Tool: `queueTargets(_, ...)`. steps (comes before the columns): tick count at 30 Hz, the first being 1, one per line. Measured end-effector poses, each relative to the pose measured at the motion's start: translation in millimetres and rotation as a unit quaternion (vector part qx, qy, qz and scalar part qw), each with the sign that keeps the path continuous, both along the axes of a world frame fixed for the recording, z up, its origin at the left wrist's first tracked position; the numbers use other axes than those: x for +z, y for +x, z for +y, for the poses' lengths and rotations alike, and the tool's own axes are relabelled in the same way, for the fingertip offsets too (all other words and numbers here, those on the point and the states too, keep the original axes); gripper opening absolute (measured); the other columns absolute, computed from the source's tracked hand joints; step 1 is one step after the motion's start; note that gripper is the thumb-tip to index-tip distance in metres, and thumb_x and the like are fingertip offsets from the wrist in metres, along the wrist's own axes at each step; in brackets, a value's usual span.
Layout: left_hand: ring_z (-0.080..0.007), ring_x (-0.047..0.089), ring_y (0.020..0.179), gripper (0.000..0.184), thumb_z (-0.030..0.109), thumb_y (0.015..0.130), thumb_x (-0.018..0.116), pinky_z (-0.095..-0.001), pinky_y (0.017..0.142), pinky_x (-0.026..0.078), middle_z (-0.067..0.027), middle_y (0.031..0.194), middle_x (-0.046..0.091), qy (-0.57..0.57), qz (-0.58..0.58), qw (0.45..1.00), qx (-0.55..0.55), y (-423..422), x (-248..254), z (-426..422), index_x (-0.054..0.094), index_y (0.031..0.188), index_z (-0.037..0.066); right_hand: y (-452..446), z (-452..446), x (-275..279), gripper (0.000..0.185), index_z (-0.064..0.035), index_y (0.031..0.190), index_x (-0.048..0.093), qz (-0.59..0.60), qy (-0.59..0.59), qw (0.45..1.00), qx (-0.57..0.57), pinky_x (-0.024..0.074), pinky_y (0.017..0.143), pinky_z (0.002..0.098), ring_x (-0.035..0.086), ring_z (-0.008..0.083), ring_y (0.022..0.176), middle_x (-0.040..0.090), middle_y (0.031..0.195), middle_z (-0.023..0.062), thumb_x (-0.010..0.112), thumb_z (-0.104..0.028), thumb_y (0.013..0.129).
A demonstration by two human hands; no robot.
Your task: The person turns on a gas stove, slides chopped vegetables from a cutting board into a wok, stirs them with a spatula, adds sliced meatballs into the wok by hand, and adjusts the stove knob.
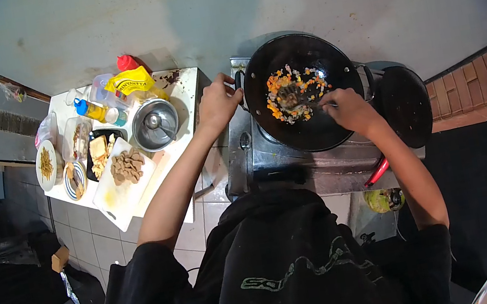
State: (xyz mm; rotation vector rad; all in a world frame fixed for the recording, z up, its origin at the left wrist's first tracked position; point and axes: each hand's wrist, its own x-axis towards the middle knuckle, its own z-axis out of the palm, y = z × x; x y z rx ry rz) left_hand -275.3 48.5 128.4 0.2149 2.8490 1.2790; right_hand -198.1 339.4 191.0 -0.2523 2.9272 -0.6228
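Note:
A black wok (327, 131) sits on the stove, with chopped orange, yellow and white food (276, 85) in its middle. My left hand (219, 101) is closed around the wok's left side handle (239, 82). Over the wok's right part, my right hand (349, 110) grips a cooking spatula, its fingers wrapped on the handle. The spatula's head (289, 96) is down among the food and looks brown; whether brown pieces lie on it I cannot tell.
Left of the stove, a white table holds a cutting board (110, 197) with brown slices (127, 166), a steel bowl (155, 125), a yellow packet (130, 81) and several containers. A black pan (403, 106) with a red handle (377, 173) stands right of the wok. A wall rises behind.

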Motion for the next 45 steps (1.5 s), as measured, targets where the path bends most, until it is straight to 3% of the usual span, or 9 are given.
queueTargets(10, -0.0245, 0.068, 0.077, 0.031, 0.021, 0.079, 0.069, -0.0345, 0.073, 0.053, -0.0156, 0.081, 0.069, 0.007, -0.033, 0.999, 0.010, 4, 3, 0, 0.061, 0.098, -0.003, 42, -24, 47, 0.020, -0.0091, 0.102, 0.068, -0.015, 0.063, 0.998, -0.005, 0.0481, 0.082, 0.0471, 0.061, 0.0393, 0.087, 0.067, 0.088, 0.0192, 0.061, -0.016, 0.085)
queueTargets(12, -0.0243, 0.068, 0.077, 0.031, 0.021, 0.079, 0.069, -0.0343, 0.073, 0.053, -0.0157, 0.082, 0.069, 0.005, -0.030, 1.000, 0.007, 4, 3, 0, 0.061, 0.097, -0.003, 47, -29, 36, 0.019, -0.0076, 0.102, 0.067, -0.012, 0.090, 0.996, 0.026, 0.0513, 0.075, 0.0487, 0.063, 0.0407, 0.081, 0.064, 0.082, 0.0261, 0.059, -0.014, 0.086)
queueTargets(18, -0.0253, 0.068, 0.076, 0.031, 0.022, 0.078, 0.069, -0.0347, 0.072, 0.053, -0.0162, 0.082, 0.069, 0.014, -0.030, 0.999, 0.002, 6, 5, -3, 0.061, 0.095, -0.003, 30, -4, 9, 0.021, -0.0077, 0.104, 0.066, 0.014, 0.150, 0.987, -0.047, 0.0511, 0.076, 0.0492, 0.063, 0.0417, 0.081, 0.063, 0.083, 0.0283, 0.058, -0.014, 0.085)
queueTargets(24, -0.0285, 0.068, 0.076, 0.029, 0.027, 0.080, 0.067, -0.0365, 0.069, 0.052, -0.0169, 0.080, 0.068, -0.053, -0.035, 0.998, -0.002, 7, 10, 1, 0.064, 0.085, -0.002, 8, -18, 8, 0.019, -0.0054, 0.099, 0.067, 0.057, 0.018, 0.998, 0.017, 0.0509, 0.075, 0.0497, 0.062, 0.0440, 0.082, 0.063, 0.086, 0.0271, 0.057, -0.015, 0.086)
queueTargets(29, -0.0306, 0.067, 0.075, 0.028, 0.027, 0.079, 0.067, -0.0382, 0.069, 0.052, -0.0182, 0.079, 0.067, -0.076, 0.008, 0.997, -0.017, 4, 8, -2, 0.064, 0.082, -0.001, 13, 6, -7, 0.018, -0.0046, 0.097, 0.069, 0.024, 0.093, 0.995, -0.024, 0.0504, 0.078, 0.0499, 0.063, 0.0429, 0.085, 0.064, 0.086, 0.0273, 0.058, -0.011, 0.084)
queueTargets(31, -0.0313, 0.066, 0.074, 0.028, 0.027, 0.079, 0.067, -0.0387, 0.069, 0.051, -0.0185, 0.078, 0.066, -0.075, 0.028, 0.997, -0.020, 6, 5, -1, 0.064, 0.082, -0.001, 21, 9, 1, 0.017, -0.0050, 0.094, 0.070, -0.027, 0.052, 0.998, -0.001, 0.0506, 0.079, 0.0494, 0.063, 0.0428, 0.084, 0.064, 0.088, 0.0259, 0.058, -0.010, 0.085)
queueTargets(35, -0.0325, 0.063, 0.072, 0.028, 0.027, 0.077, 0.067, -0.0401, 0.069, 0.050, -0.0174, 0.077, 0.061, -0.075, 0.076, 0.994, -0.027, 6, 1, -1, 0.063, 0.082, -0.001, 4, 5, -7, 0.015, -0.0047, 0.091, 0.071, 0.017, -0.025, 0.999, -0.012, 0.0495, 0.083, 0.0465, 0.062, 0.0410, 0.090, 0.066, 0.088, 0.0214, 0.059, -0.011, 0.085)
queueTargets(40, -0.0328, 0.063, 0.076, 0.028, 0.027, 0.076, 0.067, -0.0405, 0.071, 0.049, -0.0179, 0.081, 0.060, -0.077, 0.068, 0.994, -0.022, 8, 4, -3, 0.064, 0.083, -0.001, 23, 4, 38, 0.015, -0.0037, 0.093, 0.071, -0.006, 0.001, 0.999, -0.048, 0.0496, 0.083, 0.0452, 0.062, 0.0404, 0.089, 0.066, 0.088, 0.0229, 0.061, -0.011, 0.083)
queueTargets(45, -0.0335, 0.062, 0.078, 0.029, 0.027, 0.076, 0.067, -0.0410, 0.073, 0.049, -0.0179, 0.082, 0.059, -0.082, 0.067, 0.994, -0.021, 6, 4, 0, 0.064, 0.084, 0.000, 17, 3, 11, 0.015, -0.0036, 0.093, 0.070, -0.016, 0.009, 1.000, -0.008, 0.0491, 0.085, 0.0440, 0.062, 0.0382, 0.091, 0.066, 0.090, 0.0211, 0.061, -0.011, 0.083)
